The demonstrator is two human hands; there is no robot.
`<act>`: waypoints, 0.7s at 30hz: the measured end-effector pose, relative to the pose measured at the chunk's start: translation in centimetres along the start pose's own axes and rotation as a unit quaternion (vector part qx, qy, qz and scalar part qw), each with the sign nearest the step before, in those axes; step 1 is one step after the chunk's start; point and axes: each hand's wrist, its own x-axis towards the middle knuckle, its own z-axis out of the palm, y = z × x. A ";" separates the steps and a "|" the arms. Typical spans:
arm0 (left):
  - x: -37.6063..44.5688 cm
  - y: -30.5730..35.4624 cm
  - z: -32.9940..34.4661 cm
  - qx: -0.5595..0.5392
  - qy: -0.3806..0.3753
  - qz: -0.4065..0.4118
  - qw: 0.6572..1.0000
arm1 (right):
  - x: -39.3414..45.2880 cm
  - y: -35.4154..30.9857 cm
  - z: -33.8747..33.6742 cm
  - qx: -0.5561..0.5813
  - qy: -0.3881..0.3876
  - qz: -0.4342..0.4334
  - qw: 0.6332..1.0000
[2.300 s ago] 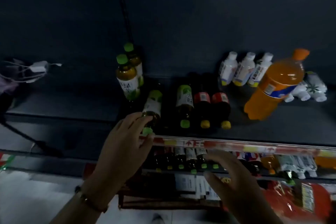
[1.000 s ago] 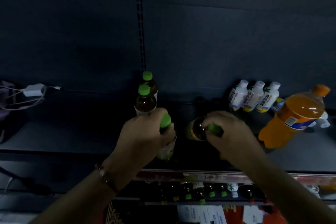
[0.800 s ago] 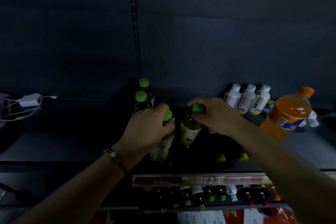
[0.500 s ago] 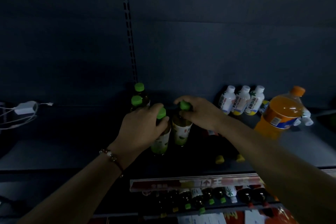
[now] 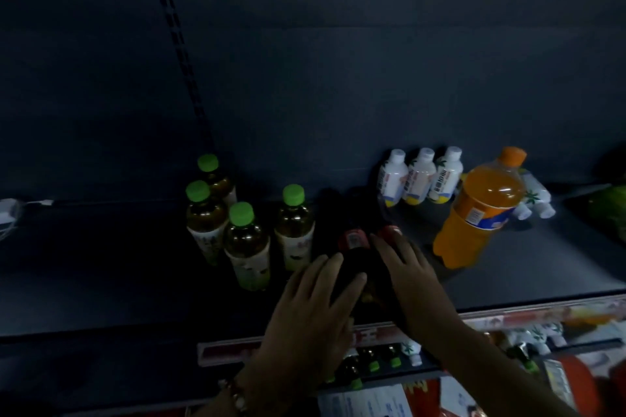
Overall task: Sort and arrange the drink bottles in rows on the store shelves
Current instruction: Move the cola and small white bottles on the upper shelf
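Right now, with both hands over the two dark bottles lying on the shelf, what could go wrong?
1. The left hand and right hand lie with fingers fairly straight over the two dark red-labelled bottles; these may roll towards the shelf's front edge.
2. Standing them up could knock the nearby green-capped tea bottle.
3. The tilted orange soda bottle may topple.

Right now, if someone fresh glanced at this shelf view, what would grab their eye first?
Probably the big orange soda bottle, tilted at the right of the shelf, the brightest thing in a dim scene. Next, the four upright green-capped tea bottles clustered left of centre. Then both hands, left hand and right hand, reaching over two dark red-labelled bottles lying on their sides near the front edge.
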 end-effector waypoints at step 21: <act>3.7 4.0 4.4 -0.141 -0.126 -0.188 0.964 | -3.4 5.0 -1.6 0.175 -0.003 0.054 0.983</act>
